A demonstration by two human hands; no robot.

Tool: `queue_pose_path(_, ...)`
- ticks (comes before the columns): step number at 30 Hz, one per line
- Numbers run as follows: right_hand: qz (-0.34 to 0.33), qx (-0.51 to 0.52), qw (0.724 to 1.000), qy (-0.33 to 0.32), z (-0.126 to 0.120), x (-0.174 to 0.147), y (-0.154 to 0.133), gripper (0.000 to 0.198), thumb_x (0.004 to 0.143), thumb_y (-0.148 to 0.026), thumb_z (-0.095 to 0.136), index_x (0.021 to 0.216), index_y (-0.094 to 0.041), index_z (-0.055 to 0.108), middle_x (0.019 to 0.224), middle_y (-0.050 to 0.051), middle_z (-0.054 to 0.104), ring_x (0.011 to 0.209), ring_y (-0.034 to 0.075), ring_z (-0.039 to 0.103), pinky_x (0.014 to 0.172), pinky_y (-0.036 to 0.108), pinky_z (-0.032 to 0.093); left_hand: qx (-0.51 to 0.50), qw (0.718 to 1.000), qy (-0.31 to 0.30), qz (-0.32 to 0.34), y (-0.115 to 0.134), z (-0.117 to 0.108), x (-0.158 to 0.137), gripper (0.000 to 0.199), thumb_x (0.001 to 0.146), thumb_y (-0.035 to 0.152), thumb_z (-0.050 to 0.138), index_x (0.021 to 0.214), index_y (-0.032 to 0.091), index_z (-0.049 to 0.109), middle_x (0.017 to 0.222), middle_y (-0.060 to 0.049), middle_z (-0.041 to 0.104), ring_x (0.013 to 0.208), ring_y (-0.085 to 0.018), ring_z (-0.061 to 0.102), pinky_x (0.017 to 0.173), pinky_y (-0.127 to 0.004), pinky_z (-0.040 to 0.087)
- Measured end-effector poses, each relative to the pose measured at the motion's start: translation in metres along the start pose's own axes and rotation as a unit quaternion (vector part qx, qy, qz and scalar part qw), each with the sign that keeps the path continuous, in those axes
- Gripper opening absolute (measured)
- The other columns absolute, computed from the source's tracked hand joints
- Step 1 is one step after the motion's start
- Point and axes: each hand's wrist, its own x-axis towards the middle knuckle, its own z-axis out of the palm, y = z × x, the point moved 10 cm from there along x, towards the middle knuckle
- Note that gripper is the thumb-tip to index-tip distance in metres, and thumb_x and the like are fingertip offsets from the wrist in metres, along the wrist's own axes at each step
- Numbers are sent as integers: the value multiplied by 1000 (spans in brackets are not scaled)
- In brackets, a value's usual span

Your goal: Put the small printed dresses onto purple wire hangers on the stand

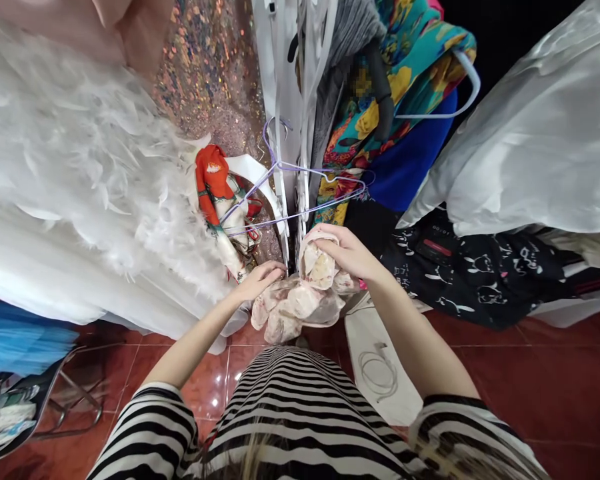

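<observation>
A pale cream-pink garment (300,303) with faint floral marks hangs bunched in front of my body. My right hand (345,250) is closed on its upper right part, where the cloth forms a rounded, open fold. At the garment's upper left edge, my left hand (263,280) has its fingers together on the cloth; its thumb is hidden. Just beyond both hands are thin purple hangers (295,217), with no cloth visible on them. Close to my left hand lies a crumpled red and white patterned cloth (214,175).
White feathered dresses (130,180) hang at left beside a sequined dress (207,60). White hangers (305,80) line the middle. At right are a floral cloth (405,73), black printed fabric (460,273) and white satin (530,153). A white board with a coiled cable (379,373) rests low.
</observation>
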Motion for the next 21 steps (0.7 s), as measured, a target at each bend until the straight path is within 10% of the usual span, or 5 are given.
queue_pose_path(5, -31, -19, 999, -7, 11, 6, -3, 19, 84, -37, 55, 83, -21, 65, 83, 2, 68, 80, 20, 62, 78, 31, 47, 50, 998, -14, 20, 31, 7, -1, 53, 85, 44, 71, 129, 18, 60, 108, -10, 75, 101, -30, 72, 92, -37, 53)
queue_pose_path(12, -27, -85, 996, -12, -6, -9, -2, 20, 85, -34, 55, 87, -21, 70, 85, 3, 72, 79, 21, 64, 77, 31, 49, -12, 1000, -27, -2, 6, -5, -10, 41, 88, 48, 63, 115, 18, 65, 108, -7, 74, 96, -22, 68, 86, -31, 52)
queue_pose_path(21, -26, -139, 983, 121, -62, -28, 9, 19, 85, -34, 54, 88, -23, 70, 89, 4, 73, 85, 24, 66, 80, 34, 51, 41, 999, 24, -7, 18, -36, -8, 34, 89, 48, 55, 68, 21, 53, 60, 4, 50, 63, -14, 49, 63, -25, 37)
